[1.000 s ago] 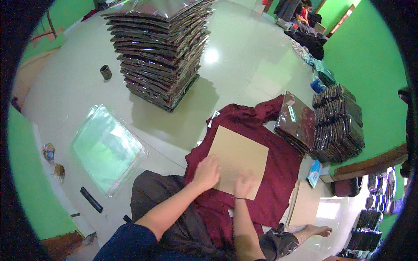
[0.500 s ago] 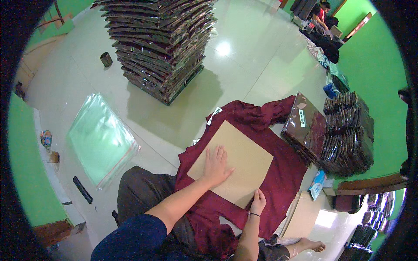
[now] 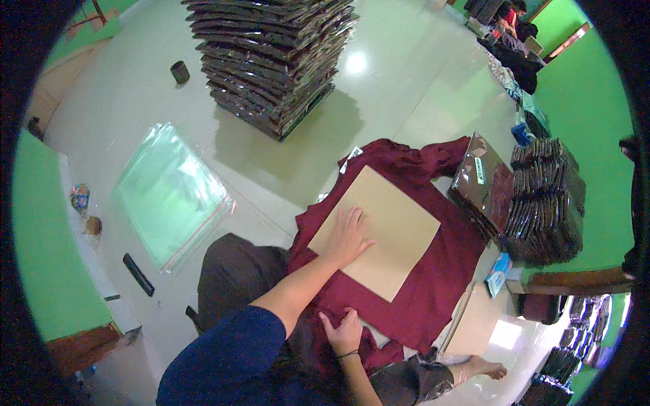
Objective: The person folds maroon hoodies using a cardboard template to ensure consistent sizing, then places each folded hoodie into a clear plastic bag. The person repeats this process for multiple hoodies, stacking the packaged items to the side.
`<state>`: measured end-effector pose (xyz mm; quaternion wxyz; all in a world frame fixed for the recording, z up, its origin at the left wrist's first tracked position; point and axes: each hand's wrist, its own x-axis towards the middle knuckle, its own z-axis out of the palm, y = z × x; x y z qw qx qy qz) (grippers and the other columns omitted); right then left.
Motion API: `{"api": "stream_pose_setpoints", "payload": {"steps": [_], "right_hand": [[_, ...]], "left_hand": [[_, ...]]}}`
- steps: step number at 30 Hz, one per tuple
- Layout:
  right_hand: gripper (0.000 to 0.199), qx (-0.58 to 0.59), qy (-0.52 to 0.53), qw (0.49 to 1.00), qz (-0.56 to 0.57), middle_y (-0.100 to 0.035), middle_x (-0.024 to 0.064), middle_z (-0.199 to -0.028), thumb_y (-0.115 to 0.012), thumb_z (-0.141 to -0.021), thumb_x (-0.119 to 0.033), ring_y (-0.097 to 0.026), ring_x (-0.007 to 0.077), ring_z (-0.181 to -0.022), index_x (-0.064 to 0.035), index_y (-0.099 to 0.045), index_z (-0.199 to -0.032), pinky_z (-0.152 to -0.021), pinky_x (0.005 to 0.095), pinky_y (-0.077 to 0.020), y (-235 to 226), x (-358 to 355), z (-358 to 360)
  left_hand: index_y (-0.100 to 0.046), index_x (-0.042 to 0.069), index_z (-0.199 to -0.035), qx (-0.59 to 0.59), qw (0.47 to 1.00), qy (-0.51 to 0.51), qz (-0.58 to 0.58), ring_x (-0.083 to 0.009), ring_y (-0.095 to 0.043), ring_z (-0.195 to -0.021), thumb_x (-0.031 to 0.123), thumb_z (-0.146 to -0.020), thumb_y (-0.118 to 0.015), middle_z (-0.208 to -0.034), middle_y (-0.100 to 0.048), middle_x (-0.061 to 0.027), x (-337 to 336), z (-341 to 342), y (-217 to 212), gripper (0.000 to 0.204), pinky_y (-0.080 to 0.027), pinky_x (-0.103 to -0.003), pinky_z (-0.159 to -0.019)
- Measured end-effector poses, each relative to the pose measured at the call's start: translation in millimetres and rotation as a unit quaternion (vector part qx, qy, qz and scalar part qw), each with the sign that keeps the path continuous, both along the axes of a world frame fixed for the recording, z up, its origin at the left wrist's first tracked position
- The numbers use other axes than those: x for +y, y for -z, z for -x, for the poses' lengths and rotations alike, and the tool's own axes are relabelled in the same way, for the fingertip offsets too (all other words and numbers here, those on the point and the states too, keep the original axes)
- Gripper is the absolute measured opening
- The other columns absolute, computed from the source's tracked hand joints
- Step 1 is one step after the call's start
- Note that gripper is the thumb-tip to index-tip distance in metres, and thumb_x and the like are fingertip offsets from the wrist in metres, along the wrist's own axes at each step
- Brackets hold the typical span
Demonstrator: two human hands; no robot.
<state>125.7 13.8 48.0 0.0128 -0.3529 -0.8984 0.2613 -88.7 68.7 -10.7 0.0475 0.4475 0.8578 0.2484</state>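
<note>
A maroon shirt (image 3: 433, 291) lies spread on the floor in front of me, with part of it bunched near my lap. On top of it rests a square sheet of tan cardboard (image 3: 399, 237). My left hand (image 3: 350, 238) presses flat on the cardboard's left part, fingers stretched. Nearer to me, my right hand (image 3: 344, 333) grips a fold of the shirt's near side, below the cardboard's lower edge; the thumb and forefinger stand a little apart with cloth between them. A white tag (image 3: 351, 160) shows at the shirt's far left edge.
A tall stack of bagged dark garments (image 3: 271, 68) stands ahead. Clear plastic bags (image 3: 172, 196) lie at left, near a black strip-shaped object (image 3: 138, 275). More bagged garments (image 3: 545, 203) are piled at right, beside a blue-and-white packet (image 3: 497, 274). A person (image 3: 508, 27) sits far right.
My right hand has left the cardboard's near edge and moved left and toward me, onto the shirt's near fold. My left hand stays on the cardboard. The whole view has shifted slightly.
</note>
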Motion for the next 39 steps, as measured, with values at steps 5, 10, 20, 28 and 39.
{"api": "stream_pose_setpoints", "payload": {"steps": [5, 10, 20, 28, 39], "right_hand": [[0.042, -0.190, 0.061, 0.978, 0.057, -0.060, 0.0227, -0.083, -0.056, -0.080, -0.045, -0.059, 0.0401, -0.078, -0.0071, -0.050, -0.096, -0.066, 0.0484, -0.0472, -29, -4, -7], [0.059, -0.161, 0.053, 0.961, 0.217, -0.063, 0.0214, -0.084, -0.054, -0.079, -0.054, -0.061, 0.0374, -0.081, -0.0063, -0.049, -0.113, -0.073, 0.0430, -0.0488, -85, -15, -28], [0.054, -0.075, -0.087, 0.908, 0.402, -0.055, 0.0209, -0.105, -0.060, -0.084, -0.030, -0.058, 0.0262, -0.096, -0.0079, -0.034, -0.125, -0.079, 0.0366, -0.0455, -111, -68, -91], [0.043, -0.333, -0.341, 0.719, 0.505, -0.054, 0.0180, -0.101, -0.050, -0.089, -0.034, -0.055, 0.0241, -0.092, -0.0029, -0.044, -0.118, -0.079, 0.0342, -0.0432, -159, -37, -55], [0.068, 0.191, 0.136, 0.928, 0.289, -0.040, 0.0175, -0.128, -0.055, -0.079, -0.048, -0.037, 0.0325, -0.119, -0.0071, -0.034, -0.129, -0.100, 0.0453, -0.0302, -65, 178, 13]], "left_hand": [[-0.034, 0.015, -0.134, 0.057, 0.985, 0.031, 0.157, -0.0323, -0.020, -0.131, 0.051, -0.075, -0.058, -0.141, -0.023, -0.0123, -19, -8, -6, 0.073, -0.015, -0.066, -0.098], [-0.033, 0.021, -0.135, -0.014, 0.972, 0.120, 0.201, -0.0305, -0.008, -0.135, 0.063, -0.061, -0.063, -0.148, -0.007, -0.0078, -45, -4, -34, 0.090, -0.007, -0.071, -0.096], [-0.061, 0.013, -0.099, -0.019, 0.972, 0.121, 0.203, -0.0360, -0.003, -0.135, 0.054, -0.064, -0.067, -0.148, -0.007, -0.0090, -47, -3, -37, 0.055, -0.005, -0.066, -0.100], [-0.061, 0.012, -0.109, -0.165, 0.920, 0.209, 0.288, -0.0328, 0.002, -0.136, 0.040, -0.068, -0.065, -0.149, -0.002, -0.0056, -40, 30, -26, 0.050, -0.004, -0.059, -0.104], [-0.036, 0.000, -0.131, -0.481, 0.845, 0.090, 0.217, -0.0247, -0.033, -0.127, 0.049, -0.084, -0.045, -0.136, -0.036, -0.0130, -39, 73, -60, 0.068, -0.026, -0.034, -0.104]]}}
